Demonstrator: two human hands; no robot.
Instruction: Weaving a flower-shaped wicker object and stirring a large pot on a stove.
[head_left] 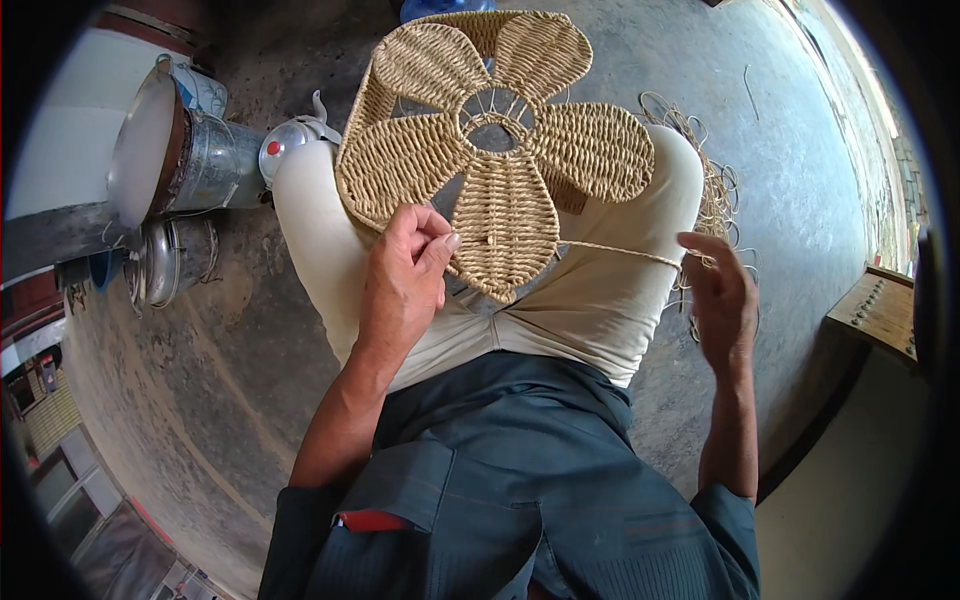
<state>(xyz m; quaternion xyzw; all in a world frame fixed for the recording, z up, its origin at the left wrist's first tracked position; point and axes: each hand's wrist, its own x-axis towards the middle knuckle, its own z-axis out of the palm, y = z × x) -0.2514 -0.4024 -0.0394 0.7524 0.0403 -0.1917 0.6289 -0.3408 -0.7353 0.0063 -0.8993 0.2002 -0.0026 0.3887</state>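
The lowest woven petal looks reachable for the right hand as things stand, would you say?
Probably yes: the way over the right thigh looks free, with just the cord between the right hand and petal.

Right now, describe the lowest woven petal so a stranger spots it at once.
Over the pale trousers sits a big woven flower. Its lowest petal points toward the dark shirt, the left hand at its left edge. It alone of the five has a cord running from its right edge toward the right hand.
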